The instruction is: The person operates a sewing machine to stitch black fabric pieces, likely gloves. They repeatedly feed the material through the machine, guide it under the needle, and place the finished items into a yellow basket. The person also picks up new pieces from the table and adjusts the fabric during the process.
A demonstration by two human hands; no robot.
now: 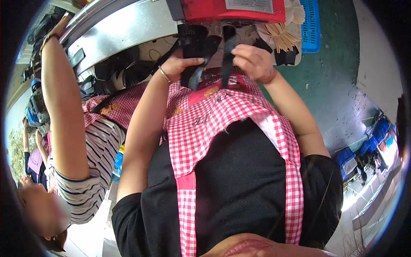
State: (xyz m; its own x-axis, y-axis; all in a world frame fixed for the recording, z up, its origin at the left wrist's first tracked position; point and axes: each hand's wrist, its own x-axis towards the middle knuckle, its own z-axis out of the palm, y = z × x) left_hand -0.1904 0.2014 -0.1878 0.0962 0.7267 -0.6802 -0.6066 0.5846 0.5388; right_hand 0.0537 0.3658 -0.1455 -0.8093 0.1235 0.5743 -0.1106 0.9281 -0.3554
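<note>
Head view: black straps (201, 55) pinched in both closed grips, left hand (180, 64), right hand (252, 62).

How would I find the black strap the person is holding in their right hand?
Start at the big red machine at the top of the picture. Just under it, the right hand pinches a narrow black strap hanging down over the red checked apron. The left hand holds a wider black piece.

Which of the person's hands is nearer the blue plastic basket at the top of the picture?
The right hand. It holds a black strap below the red machine, on the side toward the blue basket. The left hand grips black strapping farther from the basket.
</note>
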